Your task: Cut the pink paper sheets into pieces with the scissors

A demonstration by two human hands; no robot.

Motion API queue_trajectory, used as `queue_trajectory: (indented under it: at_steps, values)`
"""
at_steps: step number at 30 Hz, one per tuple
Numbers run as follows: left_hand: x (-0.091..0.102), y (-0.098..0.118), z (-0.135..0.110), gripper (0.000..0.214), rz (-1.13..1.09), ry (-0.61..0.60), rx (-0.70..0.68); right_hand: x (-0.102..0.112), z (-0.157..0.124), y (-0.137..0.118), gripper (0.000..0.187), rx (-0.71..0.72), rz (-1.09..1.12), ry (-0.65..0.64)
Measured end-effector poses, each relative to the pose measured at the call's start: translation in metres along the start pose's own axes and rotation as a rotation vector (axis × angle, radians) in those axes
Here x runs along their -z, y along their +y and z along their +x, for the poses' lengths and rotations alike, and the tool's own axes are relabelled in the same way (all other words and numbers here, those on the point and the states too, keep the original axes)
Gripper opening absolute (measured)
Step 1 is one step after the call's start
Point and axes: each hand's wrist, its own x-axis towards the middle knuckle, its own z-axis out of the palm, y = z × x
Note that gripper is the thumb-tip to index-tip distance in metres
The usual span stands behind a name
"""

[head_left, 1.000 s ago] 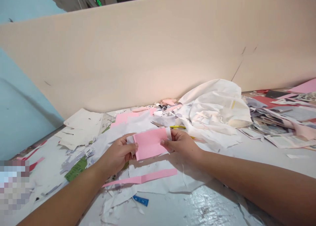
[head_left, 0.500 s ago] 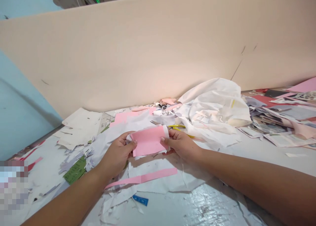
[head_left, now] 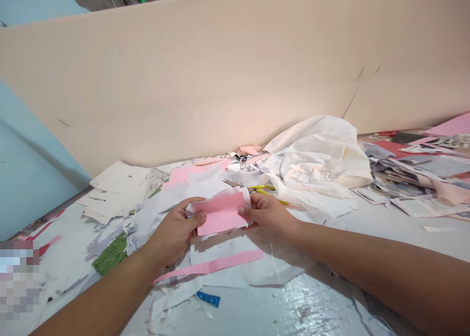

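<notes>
Between my hands is a pink rectangular piece of paper [head_left: 222,212] with white paper showing behind its edges. My left hand [head_left: 182,224] pinches its left side, thumb on the front. On the right side, my right hand [head_left: 270,215] grips it between thumb and fingers. Just behind my right hand lie scissors with yellow handles [head_left: 263,187], their blades pointing left. Below the held piece, a long pink strip [head_left: 216,264] rests on white paper sheets [head_left: 246,278]. A small blue printed strip [head_left: 208,299] lies nearer to me.
A crumpled white sheet [head_left: 319,155] stands against the beige partition [head_left: 205,91]. Layered paper scraps [head_left: 407,179] cover the right side. To the left are stacked cream sheets [head_left: 117,186] and a green printed piece [head_left: 110,254]. A blue wall [head_left: 33,155] rises at far left.
The top edge of the pink paper now bends inward at the left, showing more white behind it. Both hands keep their grip in nearly the same place.
</notes>
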Motion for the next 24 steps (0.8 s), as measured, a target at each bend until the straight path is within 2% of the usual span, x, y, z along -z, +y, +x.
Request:
queue_trajectory:
  at_steps: [6,9,12,15,24]
  values:
    - [0.002,-0.007,0.006,0.028,0.096,0.036,-0.08,0.0,-0.001,-0.004,0.021,0.021,-0.102,0.035]
    - [0.001,-0.002,0.004,0.022,-0.021,0.034,-0.074,-0.002,-0.002,-0.007,0.021,-0.002,-0.089,0.048]
    - [0.002,0.006,-0.002,0.021,-0.207,-0.113,0.025,-0.004,-0.004,-0.007,0.026,-0.028,0.032,0.026]
    - [0.005,0.011,-0.008,0.023,-0.279,-0.264,0.118,-0.006,-0.005,-0.006,0.03,-0.054,0.134,0.0]
    - [0.008,0.007,-0.015,0.023,-0.274,-0.356,0.048,-0.006,-0.008,-0.008,0.029,-0.125,0.272,-0.042]
